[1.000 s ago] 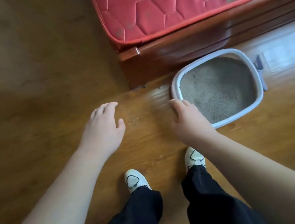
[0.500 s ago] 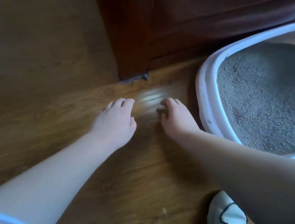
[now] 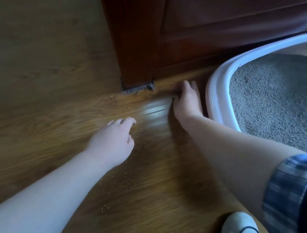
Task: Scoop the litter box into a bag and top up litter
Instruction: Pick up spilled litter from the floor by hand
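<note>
The wooden floor [image 3: 26, 122] fills most of the view. A dark wooden bed frame [image 3: 230, 0] runs along the far side, and its leg [image 3: 128, 38] comes down to the boards at centre. The litter box [image 3: 214, 85] sits on the floor at the right, close against the frame. It is a white tub with a rounded rim, and its grey litter [image 3: 289, 102] lies fairly even, with no clumps I can pick out.

Both bare forearms reach from the near edge toward the far side. A striped sleeve [image 3: 295, 183] is pushed up on the right arm. The right hand [image 3: 187, 102] lies low, just beside the box's left rim, with its fingers stretched out and grasping nothing. Whether it touches the rim I cannot tell. The left hand [image 3: 114, 141] hovers at or on the floor left of it, fingers loosely bent and empty. A bright patch of glare lies on the boards between the two hands.

A pale shoe [image 3: 238, 228] shows at the near edge. Small loose grains [image 3: 127, 179] are scattered on the floor near the left hand.

Neither scoop nor bag is in view, so scooping has not begun, and this looks like the setting-up step. The next move probably calls for taking the box by its rim and drawing it clear of the frame, kept level so no litter spills. After that comes fetching the scoop and bag.
</note>
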Available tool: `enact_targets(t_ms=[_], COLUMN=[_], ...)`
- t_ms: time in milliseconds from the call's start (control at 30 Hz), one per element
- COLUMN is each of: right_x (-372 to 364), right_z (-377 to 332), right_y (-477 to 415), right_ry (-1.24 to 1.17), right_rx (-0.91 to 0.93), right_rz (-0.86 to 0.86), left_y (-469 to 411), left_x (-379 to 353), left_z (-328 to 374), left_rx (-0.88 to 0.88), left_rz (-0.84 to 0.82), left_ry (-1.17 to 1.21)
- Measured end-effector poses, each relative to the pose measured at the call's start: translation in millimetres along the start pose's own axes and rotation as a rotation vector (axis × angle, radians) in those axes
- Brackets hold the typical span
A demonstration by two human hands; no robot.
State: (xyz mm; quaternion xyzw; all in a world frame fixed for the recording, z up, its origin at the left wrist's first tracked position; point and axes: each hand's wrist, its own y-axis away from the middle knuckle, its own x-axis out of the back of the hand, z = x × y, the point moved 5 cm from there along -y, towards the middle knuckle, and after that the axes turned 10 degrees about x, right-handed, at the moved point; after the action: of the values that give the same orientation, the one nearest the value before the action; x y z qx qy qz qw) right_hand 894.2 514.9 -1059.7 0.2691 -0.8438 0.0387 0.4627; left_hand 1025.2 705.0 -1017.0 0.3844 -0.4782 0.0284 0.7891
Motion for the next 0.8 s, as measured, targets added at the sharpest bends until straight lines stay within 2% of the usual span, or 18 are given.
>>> enact_targets(t_ms=[133, 400, 667, 733, 800], right_x=[-7, -4, -20, -30, -38], right_z=[3, -6, -84, -107, -127], right_y=[-12, 8, 74, 96, 113], right_ry=[0.068, 0.118, -0.094, -0.114, -0.147], right_rx=[0.005, 0.058, 0.359, 0.487, 0.577], right_rz=[-0.08, -0.173, -0.167, -0.207, -0.244], left_y=[-3, 11, 30, 38, 48], left_x=[-1, -1, -4, -11, -21], left_z=[-16, -47, -66, -70, -75], left_rx=[0.033, 0.14, 0.149, 0.197, 0.293], left_rz=[-0.024, -0.063, -0.06, -0.072, -0.12], left_ry=[-0.002, 0.181, 0.638, 0.853, 1.173])
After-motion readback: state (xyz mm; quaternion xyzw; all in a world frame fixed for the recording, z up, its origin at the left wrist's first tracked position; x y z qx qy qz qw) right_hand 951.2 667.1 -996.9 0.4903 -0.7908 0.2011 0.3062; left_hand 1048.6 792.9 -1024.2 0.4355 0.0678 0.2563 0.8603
